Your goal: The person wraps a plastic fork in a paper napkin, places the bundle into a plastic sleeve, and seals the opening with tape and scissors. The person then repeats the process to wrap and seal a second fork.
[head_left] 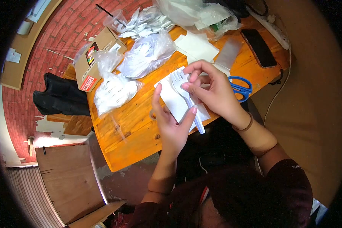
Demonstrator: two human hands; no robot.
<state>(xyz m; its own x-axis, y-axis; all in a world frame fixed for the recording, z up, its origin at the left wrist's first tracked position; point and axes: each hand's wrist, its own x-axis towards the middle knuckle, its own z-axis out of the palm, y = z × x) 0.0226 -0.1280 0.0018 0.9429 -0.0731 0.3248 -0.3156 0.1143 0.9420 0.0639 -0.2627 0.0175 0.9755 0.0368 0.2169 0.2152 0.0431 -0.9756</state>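
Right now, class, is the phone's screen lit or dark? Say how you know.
Dark: the phone lies on the wooden table, and its black face shows no lit display.

Your dark maroon fabric sleeve [288,176] carries small pale lettering; your thin round wristband [250,123] is brown. You see: white pronged plastic fork [178,79]; orange wooden table [138,133], dark knots showing; blue looped scissor handles [250,90]; black-screened rectangular phone [259,48]; tan cardboard box [83,70] bearing red-and-white label [88,83]; red brick-patterned wall [21,110].

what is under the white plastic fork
A white sheet shows under the white plastic fork. The fork, left hand and right hand cover parts of it, and whatever the sheet itself covers cannot be seen.
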